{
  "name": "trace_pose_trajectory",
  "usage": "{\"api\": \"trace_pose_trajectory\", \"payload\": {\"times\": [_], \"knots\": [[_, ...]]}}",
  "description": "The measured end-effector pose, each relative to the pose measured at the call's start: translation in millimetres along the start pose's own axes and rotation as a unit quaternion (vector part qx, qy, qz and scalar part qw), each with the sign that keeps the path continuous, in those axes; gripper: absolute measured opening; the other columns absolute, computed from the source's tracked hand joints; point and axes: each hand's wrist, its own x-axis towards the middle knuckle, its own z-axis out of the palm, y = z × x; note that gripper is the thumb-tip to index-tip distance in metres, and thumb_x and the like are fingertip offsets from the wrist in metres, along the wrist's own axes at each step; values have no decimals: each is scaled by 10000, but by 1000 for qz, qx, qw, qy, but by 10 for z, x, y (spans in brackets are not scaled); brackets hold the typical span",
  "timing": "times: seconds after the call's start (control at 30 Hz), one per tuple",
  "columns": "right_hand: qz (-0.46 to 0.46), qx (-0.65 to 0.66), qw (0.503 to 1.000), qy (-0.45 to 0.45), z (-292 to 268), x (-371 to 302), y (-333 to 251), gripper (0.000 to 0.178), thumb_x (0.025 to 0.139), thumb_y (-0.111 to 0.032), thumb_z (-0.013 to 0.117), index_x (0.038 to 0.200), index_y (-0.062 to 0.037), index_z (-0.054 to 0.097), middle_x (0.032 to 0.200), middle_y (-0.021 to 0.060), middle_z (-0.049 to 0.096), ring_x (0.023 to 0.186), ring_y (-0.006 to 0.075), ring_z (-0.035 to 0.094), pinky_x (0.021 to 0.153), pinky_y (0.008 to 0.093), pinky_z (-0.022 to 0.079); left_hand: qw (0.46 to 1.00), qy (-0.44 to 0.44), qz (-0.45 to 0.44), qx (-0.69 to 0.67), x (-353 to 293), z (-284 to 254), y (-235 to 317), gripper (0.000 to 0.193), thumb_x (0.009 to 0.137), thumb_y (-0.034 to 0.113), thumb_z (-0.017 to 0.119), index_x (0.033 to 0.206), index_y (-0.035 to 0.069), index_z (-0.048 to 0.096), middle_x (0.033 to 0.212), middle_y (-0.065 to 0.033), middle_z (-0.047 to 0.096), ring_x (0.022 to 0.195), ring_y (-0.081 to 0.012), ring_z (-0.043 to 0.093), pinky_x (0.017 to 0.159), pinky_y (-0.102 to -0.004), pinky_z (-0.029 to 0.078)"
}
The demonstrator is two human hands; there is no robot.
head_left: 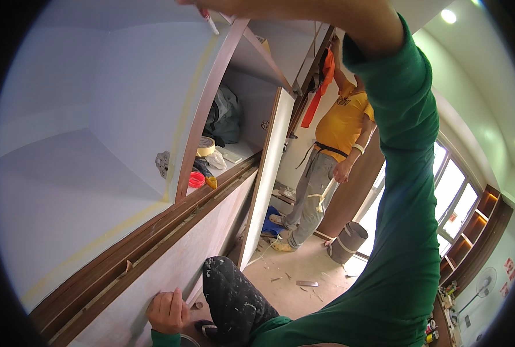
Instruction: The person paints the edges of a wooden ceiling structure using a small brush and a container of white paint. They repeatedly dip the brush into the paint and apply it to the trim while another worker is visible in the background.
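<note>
My right arm, in a green sleeve, reaches up across the view. My right hand (212, 5) is largely cut off by the top edge. A slim red-and-white tool (208, 21) juts down from it, beside the cabinet's upright brown edge (216, 95); its exact kind is unclear. Pale yellow tape (192, 95) runs along the inside of the white compartment (147, 81). Low down, my left hand (168, 311) is closed with curled fingers in front of the pale lower panel (147, 272); whatever it may hold is hidden.
A shelf holds a tape roll (205, 146), a red ring (196, 180) and a dark bag (225, 113). A white-faced board (267, 173) leans upright. Beyond it stands a person in a yellow shirt (343, 124). Scraps (307, 283) and a dark bin (347, 242) occupy the floor.
</note>
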Motion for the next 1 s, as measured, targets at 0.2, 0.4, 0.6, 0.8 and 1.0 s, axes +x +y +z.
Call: {"api": "trace_pose_trajectory", "payload": {"times": [0.2,0.4,0.6,0.8,1.0], "knots": [[-38,-138,990,-13,233,125,-186,136,830,25,615,885,78,727,843,291,715,802,451,726,745,482,583,1000,1,3,-7,16,-23,9,261,850,94,665,1071,-28,732,886,-145,661,787,-328,675,719,-438,605],[-83,-125,987,-49,304,135,-192,138,797,55,624,881,70,732,829,283,707,794,447,717,739,475,577,1000,-5,0,-6,23,-26,11,264,844,97,674,1067,-33,732,881,-140,657,793,-321,678,711,-430,605],[-129,-113,985,-4,293,87,37,135,763,70,631,865,88,718,818,286,700,774,442,713,709,464,569,1000,-2,0,-8,12,-14,9,269,834,89,677,1068,-30,733,878,-131,654,793,-316,680,706,-424,605],[-118,-95,988,-21,281,100,-55,128,750,72,638,850,93,716,796,289,694,762,442,714,695,460,571,1000,-3,-2,-3,17,-14,13,261,836,86,666,1062,-24,736,884,-124,654,791,-309,678,702,-421,603],[-141,-112,983,-19,304,91,-110,127,759,61,651,857,98,724,817,294,708,771,446,720,704,455,575,1000,1,3,-2,13,0,2,267,825,80,669,1062,-25,735,878,-122,646,785,-309,672,703,-423,603]]}}
